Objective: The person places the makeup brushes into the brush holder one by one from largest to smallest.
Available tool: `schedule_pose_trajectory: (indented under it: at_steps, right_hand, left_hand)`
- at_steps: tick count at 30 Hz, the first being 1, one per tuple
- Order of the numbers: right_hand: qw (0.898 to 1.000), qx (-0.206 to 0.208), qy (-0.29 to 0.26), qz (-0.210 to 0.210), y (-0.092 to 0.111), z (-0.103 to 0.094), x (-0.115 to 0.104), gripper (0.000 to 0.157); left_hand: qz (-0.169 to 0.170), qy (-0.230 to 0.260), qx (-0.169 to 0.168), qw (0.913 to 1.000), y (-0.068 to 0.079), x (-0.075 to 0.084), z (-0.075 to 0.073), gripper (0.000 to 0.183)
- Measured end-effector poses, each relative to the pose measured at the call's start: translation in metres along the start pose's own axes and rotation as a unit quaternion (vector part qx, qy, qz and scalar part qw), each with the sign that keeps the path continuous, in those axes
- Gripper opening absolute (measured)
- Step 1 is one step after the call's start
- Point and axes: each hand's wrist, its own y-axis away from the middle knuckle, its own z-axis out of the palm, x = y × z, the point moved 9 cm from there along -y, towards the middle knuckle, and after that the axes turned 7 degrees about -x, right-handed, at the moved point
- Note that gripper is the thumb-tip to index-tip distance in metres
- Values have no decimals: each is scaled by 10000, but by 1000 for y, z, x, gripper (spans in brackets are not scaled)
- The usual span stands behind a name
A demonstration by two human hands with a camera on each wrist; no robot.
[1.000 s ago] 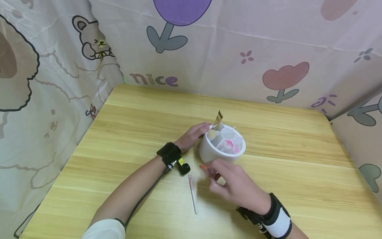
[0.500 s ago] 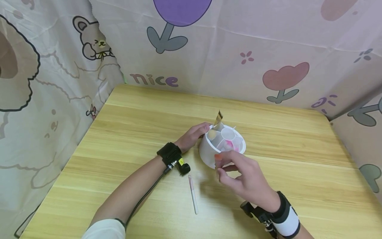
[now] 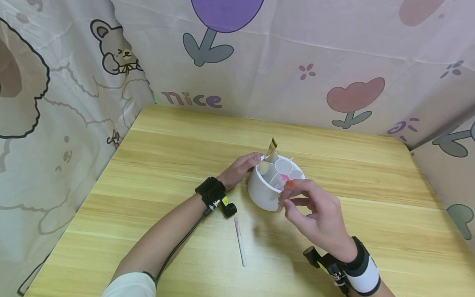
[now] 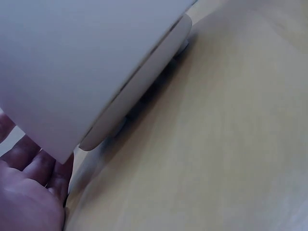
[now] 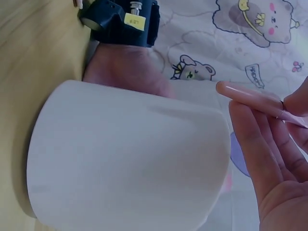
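Observation:
A white round brush holder with inner dividers stands on the table. A brown-tipped brush, a beige round brush head and pink-and-white tips show inside. My left hand holds its left side; in the left wrist view, curved fingers lie against the holder's edge. My right hand is at the holder's near right side. In the right wrist view it pinches a makeup brush by its pinkish handle, whose other end is outside that view.
A thin brush with a white handle lies on the wooden table, in front of the holder. Printed cloth hangs behind the table. Wrist cameras are strapped to both wrists, and a cable runs along the left forearm.
My right hand has moved right and up, from in front of the holder to its near right side. The left hand, the holder and the brush on the table have stayed in place.

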Motion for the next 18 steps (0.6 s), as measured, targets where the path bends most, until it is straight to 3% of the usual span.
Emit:
schedule_pose_trajectory:
  at_steps: [11,18]
  right_hand:
    - [9990,318,179,271,8,-15,13,32]
    - [9976,562,-121,388,11,-23,20,34]
  left_hand:
    - [14,42,-15,10000,0,0,0,57]
    - [29,31,-26,10000,0,0,0,57]
